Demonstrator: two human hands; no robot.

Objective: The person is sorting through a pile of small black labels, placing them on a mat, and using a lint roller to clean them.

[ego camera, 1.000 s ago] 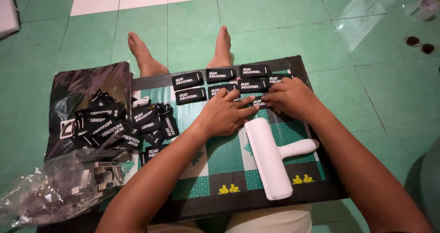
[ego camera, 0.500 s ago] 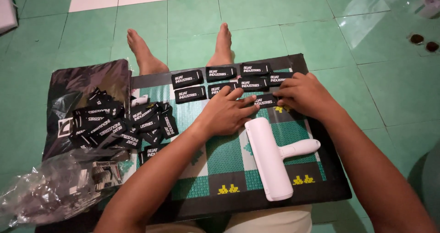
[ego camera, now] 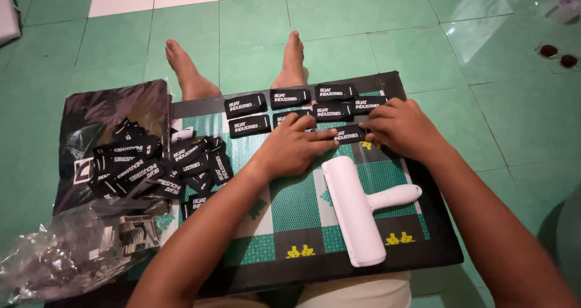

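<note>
A green and black patterned board (ego camera: 302, 223) lies across my lap. Several small black rectangular labels with white print sit in rows along its far edge (ego camera: 245, 105). My left hand (ego camera: 296, 147) lies flat on the board, its fingers pressing on a black label (ego camera: 348, 133). My right hand (ego camera: 402, 126) touches the same label from the right with its fingertips. A loose heap of black labels (ego camera: 151, 162) lies to the left, partly on the board.
A white lint roller (ego camera: 357, 211) lies on the board near me, handle pointing right. A dark plastic bag (ego camera: 115, 117) sits under the heap, a clear crumpled bag (ego camera: 66, 256) at lower left. My bare feet (ego camera: 187, 72) rest on green floor tiles.
Both hands have shifted slightly right along the second row of labels, and the fingers now pinch down one label between them. The roller and heap have not moved.
</note>
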